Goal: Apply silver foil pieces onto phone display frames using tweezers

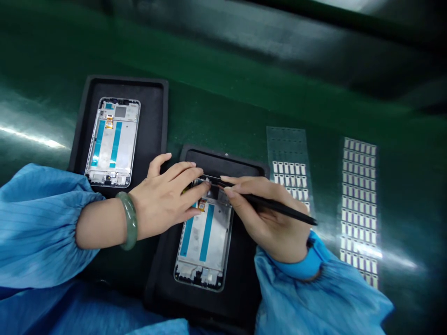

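Note:
A phone frame (218,237) with two blue strips and an orange flex cable lies in a black tray (240,260) in front of me. My left hand (167,195) rests on its upper left part, fingers spread and fingertips touching the frame near the top. In my right hand (275,214) is a pair of black tweezers (275,205), pinched between thumb and fingers. Their tips point left to the top of the frame, close to my left fingertips. What the tips touch is too small to make out.
A second phone frame (125,139) lies in another black tray (153,93) at the left. To the right are a partly used clear sheet (286,139) of small white parts and a fuller sheet (359,186) of them. All stand on a green mat (223,116).

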Motion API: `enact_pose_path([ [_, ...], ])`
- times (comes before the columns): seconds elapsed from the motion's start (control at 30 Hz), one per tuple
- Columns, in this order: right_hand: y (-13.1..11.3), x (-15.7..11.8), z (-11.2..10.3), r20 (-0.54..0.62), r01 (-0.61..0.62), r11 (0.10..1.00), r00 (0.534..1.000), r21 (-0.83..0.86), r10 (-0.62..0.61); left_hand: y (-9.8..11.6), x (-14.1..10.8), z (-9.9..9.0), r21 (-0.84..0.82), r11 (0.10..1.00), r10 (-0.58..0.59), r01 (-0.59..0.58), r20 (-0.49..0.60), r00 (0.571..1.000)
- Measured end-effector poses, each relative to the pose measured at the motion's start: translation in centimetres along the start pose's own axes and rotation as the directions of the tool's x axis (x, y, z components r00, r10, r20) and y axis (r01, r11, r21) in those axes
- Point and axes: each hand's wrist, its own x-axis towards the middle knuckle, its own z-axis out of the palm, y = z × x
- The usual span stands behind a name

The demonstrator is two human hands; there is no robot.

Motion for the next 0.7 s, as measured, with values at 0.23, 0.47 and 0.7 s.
enact_pose_path([
  [0.23, 0.04, 0.06, -0.19, 0.031, 0.021, 1.000, 0.999, 0.006, -0.021, -0.03, 0.02, 0.00, 0.001, 1.000, 0.005, -0.005, -0.009, 1.000],
  [0.47, 0.21, 0.11, -0.18, 0.038, 0.029, 0.999, 0.999, -0.012, -0.029, -0.01, 0.11, 0.07, -0.001, 1.000, 0.007, -0.007, -0.016, 1.000],
  [0.7, 0.22, 0.33, -0.06, 0.041, 0.079, 0.997, 0.996, -0.021, -0.078, -0.03, 0.16, 0.03, 0.004, 1.000, -0.001, 0.001, -0.010, 1.000],
])
